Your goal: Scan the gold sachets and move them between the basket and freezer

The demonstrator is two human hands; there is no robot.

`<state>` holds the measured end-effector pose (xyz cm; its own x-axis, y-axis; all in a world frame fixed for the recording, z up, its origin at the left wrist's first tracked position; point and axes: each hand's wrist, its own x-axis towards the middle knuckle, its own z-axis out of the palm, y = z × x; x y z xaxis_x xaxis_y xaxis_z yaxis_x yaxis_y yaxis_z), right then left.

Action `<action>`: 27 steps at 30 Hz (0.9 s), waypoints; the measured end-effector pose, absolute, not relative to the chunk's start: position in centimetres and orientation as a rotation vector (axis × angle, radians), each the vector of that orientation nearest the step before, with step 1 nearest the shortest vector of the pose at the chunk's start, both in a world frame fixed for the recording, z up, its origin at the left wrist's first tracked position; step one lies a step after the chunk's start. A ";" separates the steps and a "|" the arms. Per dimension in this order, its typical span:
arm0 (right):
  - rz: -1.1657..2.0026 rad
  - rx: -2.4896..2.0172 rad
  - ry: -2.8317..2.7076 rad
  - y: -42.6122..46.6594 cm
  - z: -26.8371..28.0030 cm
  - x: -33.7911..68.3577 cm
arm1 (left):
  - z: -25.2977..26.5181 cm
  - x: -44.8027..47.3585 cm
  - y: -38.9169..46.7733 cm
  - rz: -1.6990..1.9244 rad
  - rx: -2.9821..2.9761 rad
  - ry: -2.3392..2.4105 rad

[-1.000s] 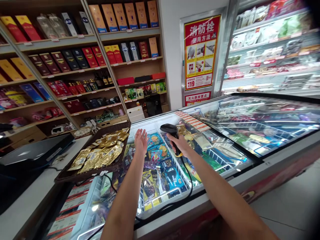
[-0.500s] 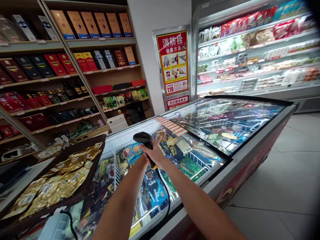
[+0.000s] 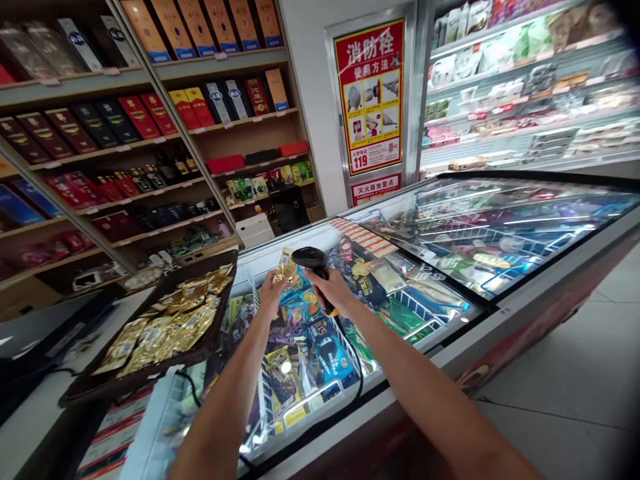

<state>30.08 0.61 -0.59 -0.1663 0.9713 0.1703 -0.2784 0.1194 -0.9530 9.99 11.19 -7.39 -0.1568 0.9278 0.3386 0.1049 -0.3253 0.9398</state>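
Note:
A black handheld barcode scanner (image 3: 311,257) with a cable is gripped in my right hand (image 3: 334,291), its fingers wrapped round the handle. Just to its left, my left hand (image 3: 271,291) pinches a small gold foil packet (image 3: 286,265) by its lower left side. The packet stands close beside the scanner's head; whether they touch I cannot tell. Both hands are above the glass-topped chest freezer (image 3: 453,350), over bags of frozen food such as a blue bag (image 3: 331,353). To the left, more gold packets (image 3: 175,327) lie in a dark brown basket (image 3: 231,270).
Shelves of boxed bottles (image 3: 215,27) line the back left. A red poster (image 3: 373,100) hangs on the wall beside a lit refrigerated display (image 3: 530,100). The scanner's cable (image 3: 357,353) runs down across the freezer. A pale blue device (image 3: 155,427) sits at lower left.
My left hand has moved left from the scanner's handle, and the gold packet now shows in it. My right hand still holds the scanner. The view has shifted, bringing the basket further into frame.

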 end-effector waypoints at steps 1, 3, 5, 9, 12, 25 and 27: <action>1.350 -0.808 -1.222 0.5 -0.6 30.1 | -7.4 9.4 10.9 1.579 1.397 1.213; 1.351 -0.797 -1.266 0.4 -0.7 30.2 | -7.3 8.9 10.6 1.617 1.323 1.189; 1.359 -0.778 -1.301 0.3 -0.8 30.2 | -7.2 9.0 10.4 1.648 1.259 1.162; 1.375 -0.778 -1.339 0.0 -0.8 30.2 | -7.1 9.3 10.1 1.743 1.154 1.134; 1.386 -0.800 -1.349 -0.2 -0.6 30.2 | -7.0 9.2 9.7 1.768 1.126 1.123; 1.344 -0.826 -1.454 -0.5 -0.7 30.0 | -6.9 9.1 9.9 1.751 1.075 1.065; 1.353 -0.843 -1.463 -0.6 -0.7 30.0 | -6.9 9.1 9.8 1.748 1.069 1.067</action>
